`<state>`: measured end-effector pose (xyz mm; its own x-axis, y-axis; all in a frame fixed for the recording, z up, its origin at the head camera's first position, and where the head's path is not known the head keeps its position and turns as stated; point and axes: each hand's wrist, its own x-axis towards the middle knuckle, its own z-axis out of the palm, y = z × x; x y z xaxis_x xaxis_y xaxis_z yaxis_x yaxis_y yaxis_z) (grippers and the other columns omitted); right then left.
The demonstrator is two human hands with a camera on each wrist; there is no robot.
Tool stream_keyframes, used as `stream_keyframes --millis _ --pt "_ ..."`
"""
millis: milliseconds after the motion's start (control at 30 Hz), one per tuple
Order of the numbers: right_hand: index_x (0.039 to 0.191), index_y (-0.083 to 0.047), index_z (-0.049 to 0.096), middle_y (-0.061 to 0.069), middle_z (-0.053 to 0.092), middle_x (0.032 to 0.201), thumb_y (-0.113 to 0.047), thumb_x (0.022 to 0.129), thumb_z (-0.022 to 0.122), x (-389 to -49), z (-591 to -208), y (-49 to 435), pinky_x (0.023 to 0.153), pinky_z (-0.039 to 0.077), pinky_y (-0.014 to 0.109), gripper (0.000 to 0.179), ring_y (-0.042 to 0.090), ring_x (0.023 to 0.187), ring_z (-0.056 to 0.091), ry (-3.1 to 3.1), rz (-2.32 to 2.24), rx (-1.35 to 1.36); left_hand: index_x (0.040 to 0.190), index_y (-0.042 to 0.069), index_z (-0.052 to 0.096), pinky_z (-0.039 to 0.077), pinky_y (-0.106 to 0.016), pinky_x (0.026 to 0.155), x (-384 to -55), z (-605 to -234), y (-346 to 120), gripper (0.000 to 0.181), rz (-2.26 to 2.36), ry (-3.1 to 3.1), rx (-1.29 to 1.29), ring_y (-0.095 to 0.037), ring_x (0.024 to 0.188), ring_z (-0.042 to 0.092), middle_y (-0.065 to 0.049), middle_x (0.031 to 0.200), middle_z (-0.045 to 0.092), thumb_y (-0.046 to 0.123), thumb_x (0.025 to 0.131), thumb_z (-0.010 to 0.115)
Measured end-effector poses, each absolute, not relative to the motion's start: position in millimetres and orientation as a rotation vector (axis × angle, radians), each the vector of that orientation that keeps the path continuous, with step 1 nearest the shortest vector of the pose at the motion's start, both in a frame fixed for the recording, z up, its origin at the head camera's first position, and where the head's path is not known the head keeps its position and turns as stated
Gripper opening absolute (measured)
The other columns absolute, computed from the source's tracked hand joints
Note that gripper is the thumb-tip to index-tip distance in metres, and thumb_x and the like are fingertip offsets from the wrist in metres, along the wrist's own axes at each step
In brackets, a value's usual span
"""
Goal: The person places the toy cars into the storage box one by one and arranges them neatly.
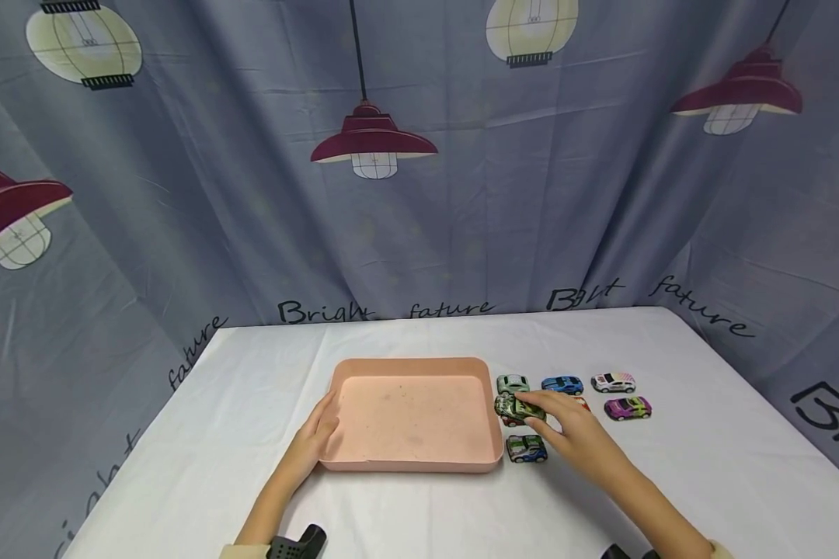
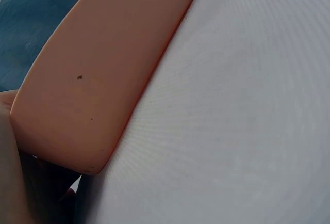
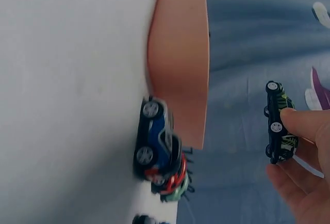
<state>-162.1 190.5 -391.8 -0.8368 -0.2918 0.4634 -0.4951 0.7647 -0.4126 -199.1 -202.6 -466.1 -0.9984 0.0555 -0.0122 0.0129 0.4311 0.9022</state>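
- Right hand point(image 1: 584, 441) pinches a green patterned car point(image 1: 531, 411) up off the table point(image 1: 419, 512), near the right side of the tray point(image 1: 409, 466); lazy grip and it probably drops.
- Left hand point(image 1: 312, 436) sits against the tray's left side, can't tell if it's actually gripping. Shove too hard and the tray likely bumps cars.
- Dark blue car point(image 1: 527, 449) by the near right corner could get clipped on a low pass.
- Red car point(image 1: 511, 422) below might take the hit if anything slips.
- Mint car point(image 1: 512, 383) just beyond could get nudged by overreaching.
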Motion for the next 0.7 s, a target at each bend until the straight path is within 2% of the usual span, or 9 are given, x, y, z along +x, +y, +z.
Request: stream_keyframes --millis 67,233,333,467,700 --pt "0.114 -0.013 0.062 0.005 0.065 0.11 -0.014 0.081 0.067 -163 -391 185 0.088 0.048 0.048 0.033 0.029 0.105 0.059 -2.58 0.758 0.609 0.145 0.025 0.022 0.014 -0.063 0.108 -199 -466 -203 0.055 1.658 2.626 0.062 -0.038 0.139 0.014 -0.012 0.152 0.018 0.04 0.095 0.042" --pt "0.109 -0.017 0.065 -0.001 0.066 0.104 -0.01 0.076 0.071 -165 -390 171 0.072 0.052 0.033 0.034 0.015 0.088 0.06 -2.571 0.737 0.604 0.145 0.025 0.023 0.014 -0.063 0.108 -200 -466 -203 0.055 1.662 2.636 0.064 -0.038 0.139 0.015 -0.012 0.152 0.019 0.039 0.095 0.042" --pt "0.108 -0.016 0.065 0.0 0.066 0.105 -0.01 0.075 0.072 -167 -392 163 0.074 0.053 0.034 0.034 0.016 0.089 0.061 -2.566 0.748 0.614 0.144 0.025 0.023 0.013 -0.063 0.108 -200 -467 -203 0.055 1.663 2.632 0.076 -0.038 0.139 0.015 -0.012 0.152 0.019 0.039 0.095 0.041" --pt "0.108 -0.015 0.066 0.004 0.065 0.109 -0.01 0.075 0.072 -170 -394 151 0.086 0.051 0.041 0.034 0.023 0.104 0.06 -2.578 0.787 0.632 0.145 0.026 0.021 0.013 -0.063 0.108 -199 -467 -203 0.055 1.665 2.613 0.086 -0.038 0.139 0.013 -0.012 0.152 0.017 0.041 0.095 0.04" --pt "0.111 -0.019 0.064 -0.003 0.064 0.107 -0.015 0.078 0.07 -176 -394 129 0.079 0.052 0.032 0.034 0.014 0.095 0.06 -2.667 0.861 0.656 0.145 0.027 0.021 0.014 -0.064 0.107 -198 -467 -203 0.055 1.667 2.609 0.084 -0.038 0.139 0.013 -0.012 0.152 0.017 0.041 0.095 0.04"
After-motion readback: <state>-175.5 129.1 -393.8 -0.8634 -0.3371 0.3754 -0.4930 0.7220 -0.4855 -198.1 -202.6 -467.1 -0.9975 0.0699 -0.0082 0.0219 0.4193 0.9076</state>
